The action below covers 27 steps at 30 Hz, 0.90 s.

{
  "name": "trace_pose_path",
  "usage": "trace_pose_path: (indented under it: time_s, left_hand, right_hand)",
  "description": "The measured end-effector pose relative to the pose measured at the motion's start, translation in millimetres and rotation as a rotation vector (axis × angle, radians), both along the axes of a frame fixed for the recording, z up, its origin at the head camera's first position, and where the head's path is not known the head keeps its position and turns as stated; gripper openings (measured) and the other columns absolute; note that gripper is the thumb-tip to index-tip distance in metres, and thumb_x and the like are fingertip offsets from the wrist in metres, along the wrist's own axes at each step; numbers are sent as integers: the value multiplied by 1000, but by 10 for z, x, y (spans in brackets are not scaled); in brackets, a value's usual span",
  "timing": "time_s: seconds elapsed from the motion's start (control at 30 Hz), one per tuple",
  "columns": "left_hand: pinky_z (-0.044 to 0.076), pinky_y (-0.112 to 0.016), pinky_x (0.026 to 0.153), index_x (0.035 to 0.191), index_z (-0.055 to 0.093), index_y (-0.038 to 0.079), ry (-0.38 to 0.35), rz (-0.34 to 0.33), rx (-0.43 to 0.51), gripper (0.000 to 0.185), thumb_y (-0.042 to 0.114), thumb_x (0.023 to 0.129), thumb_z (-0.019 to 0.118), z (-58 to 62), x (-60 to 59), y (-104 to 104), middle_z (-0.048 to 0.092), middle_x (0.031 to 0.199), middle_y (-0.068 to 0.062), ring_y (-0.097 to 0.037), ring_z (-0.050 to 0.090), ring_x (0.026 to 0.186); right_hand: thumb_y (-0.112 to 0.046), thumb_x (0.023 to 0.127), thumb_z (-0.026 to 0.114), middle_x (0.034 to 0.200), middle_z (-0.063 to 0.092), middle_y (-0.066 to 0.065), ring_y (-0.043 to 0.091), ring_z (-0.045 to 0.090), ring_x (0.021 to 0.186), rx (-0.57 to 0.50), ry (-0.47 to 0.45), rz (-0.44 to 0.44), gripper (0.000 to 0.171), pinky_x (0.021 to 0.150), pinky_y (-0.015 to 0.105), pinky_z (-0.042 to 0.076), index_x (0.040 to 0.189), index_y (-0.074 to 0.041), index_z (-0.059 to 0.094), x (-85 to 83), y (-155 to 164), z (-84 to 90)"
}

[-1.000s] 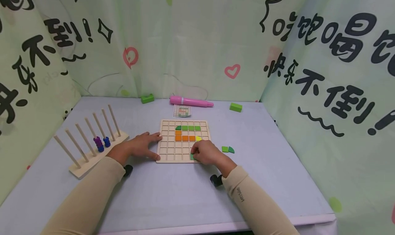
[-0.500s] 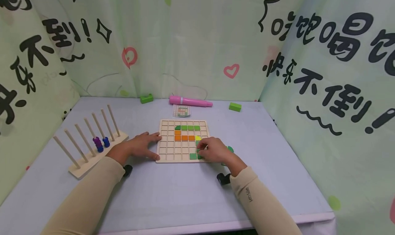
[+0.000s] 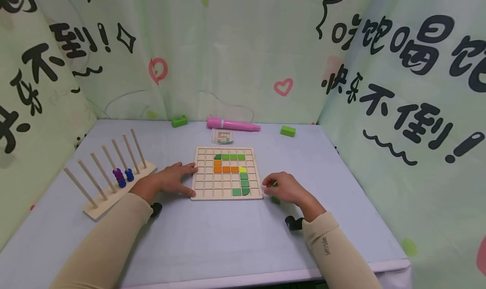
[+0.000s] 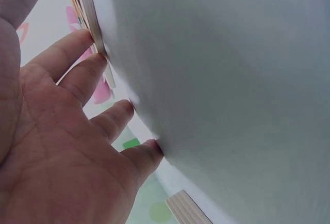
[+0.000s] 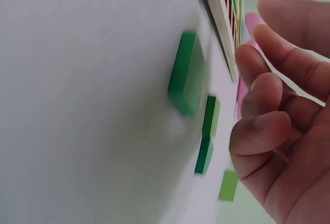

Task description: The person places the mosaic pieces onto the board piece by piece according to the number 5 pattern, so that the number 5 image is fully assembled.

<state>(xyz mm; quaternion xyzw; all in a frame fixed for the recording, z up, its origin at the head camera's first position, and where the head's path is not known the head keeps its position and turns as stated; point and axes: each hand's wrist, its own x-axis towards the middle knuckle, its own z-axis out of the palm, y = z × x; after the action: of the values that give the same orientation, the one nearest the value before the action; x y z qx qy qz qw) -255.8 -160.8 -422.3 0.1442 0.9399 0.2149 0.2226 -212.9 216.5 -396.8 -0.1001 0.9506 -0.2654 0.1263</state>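
A wooden grid board (image 3: 201, 171) lies in the middle of the table, with green tiles (image 3: 229, 157), orange tiles (image 3: 225, 169), one yellow tile (image 3: 243, 169) and a green column (image 3: 244, 179) running down to its bottom row. My left hand (image 3: 172, 181) lies flat with straight fingers (image 4: 77, 48) against the board's left edge (image 4: 98, 28). My right hand (image 3: 282, 187) hovers just right of the board, its fingers (image 5: 268, 105) loosely curled and holding nothing. Loose green tiles (image 5: 186, 74) lie on the table beside it; one green tile (image 3: 275, 200) shows under the hand.
A wooden peg rack (image 3: 110, 171) with purple and blue beads (image 3: 121, 177) stands at the left. At the back lie a pink pen (image 3: 232, 124), a pattern card (image 3: 222, 136) and two green blocks (image 3: 179, 121) (image 3: 287, 131). Printed curtains close in three sides.
My right hand has drawn back off the board's lower right corner to the table beside it, leaving green tiles set in the column and bottom row. The left hand has stayed put.
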Motion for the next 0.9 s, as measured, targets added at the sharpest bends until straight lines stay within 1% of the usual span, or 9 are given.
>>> trace_pose_path:
  time_s: [0.13,0.27,0.33,0.47,0.57,0.7,0.8,0.9]
  left_hand:
    - [16,-71,123,163,37,21,-1,9,-2,99,53,82,85,11,0,-1,21,174,-5,-46,8,159]
    - [16,-71,122,163,37,21,1,6,-11,100,53,82,85,10,0,-13,21,174,-5,-47,8,159]
    - [16,-71,122,163,36,21,2,5,-14,100,53,82,85,8,-2,-18,21,174,-5,-47,8,159]
    - [16,-71,123,163,36,21,3,7,-10,100,54,82,85,5,-9,-20,20,174,-5,-47,8,159]
    - [16,-71,123,163,36,21,5,3,-10,101,54,82,84,-5,-18,-18,21,174,-5,-47,9,159]
    - [17,-70,123,163,36,20,7,0,-6,100,54,81,85,-9,-18,-12,21,174,-6,-47,9,159]
    - [17,-70,123,163,37,20,6,3,-2,100,53,81,85,-12,-10,-4,22,174,-6,-47,10,159]
    - [16,-71,123,163,37,20,5,3,-1,100,53,81,85,-16,-4,-1,22,174,-6,-47,9,159]
  right_hand:
    - [-14,90,77,98,68,2,18,58,88,30,-15,8,19,79,32,49,108,-8,73,50,120,10]
    - [-17,89,80,98,70,2,18,59,91,91,-6,29,20,82,35,50,105,-7,74,88,209,-8]
    - [-18,88,81,97,71,1,18,61,92,117,-5,29,20,84,37,52,103,-8,75,99,233,-25]
    - [-16,87,82,96,73,1,18,63,92,147,-11,26,17,85,39,54,100,-8,76,114,246,-58]
    - [-14,87,83,95,71,1,18,63,90,155,-17,16,16,81,37,54,99,-7,75,126,233,-69]
    - [-12,86,83,90,67,2,18,58,83,159,-14,-1,16,74,33,51,96,-7,72,142,216,-68]
    - [-9,86,83,86,64,2,17,56,80,141,-14,-14,16,71,31,48,94,-7,70,150,208,-69]
    - [-8,86,81,84,64,2,17,55,78,113,-6,-7,14,70,30,47,94,-7,69,156,213,-67]
